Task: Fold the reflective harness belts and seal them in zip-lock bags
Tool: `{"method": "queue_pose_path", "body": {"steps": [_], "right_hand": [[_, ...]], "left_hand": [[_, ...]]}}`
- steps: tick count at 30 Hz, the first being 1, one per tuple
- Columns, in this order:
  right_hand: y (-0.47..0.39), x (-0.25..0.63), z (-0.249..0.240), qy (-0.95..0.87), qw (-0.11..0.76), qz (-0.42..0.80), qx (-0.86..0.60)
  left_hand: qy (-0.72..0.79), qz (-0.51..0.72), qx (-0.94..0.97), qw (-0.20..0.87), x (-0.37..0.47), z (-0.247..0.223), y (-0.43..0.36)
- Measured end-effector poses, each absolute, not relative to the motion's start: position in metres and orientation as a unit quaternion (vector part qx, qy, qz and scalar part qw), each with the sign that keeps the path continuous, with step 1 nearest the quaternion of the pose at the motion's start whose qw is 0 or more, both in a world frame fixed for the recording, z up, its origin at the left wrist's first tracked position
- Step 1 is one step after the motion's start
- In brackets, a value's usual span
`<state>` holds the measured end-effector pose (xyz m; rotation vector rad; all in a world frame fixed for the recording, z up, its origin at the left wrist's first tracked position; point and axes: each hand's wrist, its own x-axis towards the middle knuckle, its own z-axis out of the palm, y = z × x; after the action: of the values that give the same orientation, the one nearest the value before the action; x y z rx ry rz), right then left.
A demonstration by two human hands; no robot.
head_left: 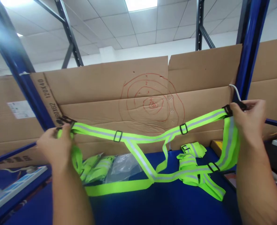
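Observation:
A neon-green harness of reflective straps (pixel 143 137) with grey stripes and black buckles hangs stretched between my hands over the blue table. My left hand (pixel 56 145) is closed on its left end, by a black buckle. At the right, my right hand (pixel 251 118) pinches the other end by a black clip, with wide strap loops hanging below. Behind the lower straps, a bundled green harness (pixel 190 162) lies on the table. Green straps in clear bags (pixel 99 168) rest at the left, beside a clear plastic bag (pixel 125 165).
A cardboard wall (pixel 93 84) with red drawn circles stands behind the table (pixel 129 209). Blue posts (pixel 251 47) rise on both sides. A white power strip (pixel 16 190) lies at the left. Near my right forearm is a dark flat object (pixel 229 178).

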<state>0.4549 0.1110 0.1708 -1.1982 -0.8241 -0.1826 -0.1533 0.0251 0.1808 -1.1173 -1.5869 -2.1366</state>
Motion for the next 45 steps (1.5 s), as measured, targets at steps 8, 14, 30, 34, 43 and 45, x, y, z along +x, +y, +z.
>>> {"method": "queue_pose_path", "body": {"steps": [8, 14, 30, 34, 43, 45], "right_hand": [[0.060, 0.310, 0.195, -0.560, 0.606, -0.071, -0.560], [0.049, 0.226, 0.183, -0.657, 0.625, -0.022, -0.422], [0.060, 0.192, 0.163, -0.609, 0.743, 0.131, -0.243], [0.059, 0.197, 0.164, -0.634, 0.730, 0.098, -0.237], [0.078, 0.199, 0.157, -0.749, 0.606, 0.004, -0.267], [0.084, 0.198, 0.154, -0.770, 0.582, 0.011, -0.262]], "left_hand": [[-0.475, -0.639, -0.516, 0.316, -0.017, 0.201, 0.022], [-0.394, -0.610, -0.640, 0.251, 0.064, 0.192, 0.027], [-0.362, -0.631, -0.669, 0.152, 0.084, 0.177, 0.029], [-0.347, -0.620, -0.700, 0.070, 0.084, 0.176, 0.033], [-0.342, -0.639, -0.689, -0.008, 0.057, 0.160, 0.094], [-0.339, -0.648, -0.681, -0.031, 0.053, 0.154, 0.108]]}}
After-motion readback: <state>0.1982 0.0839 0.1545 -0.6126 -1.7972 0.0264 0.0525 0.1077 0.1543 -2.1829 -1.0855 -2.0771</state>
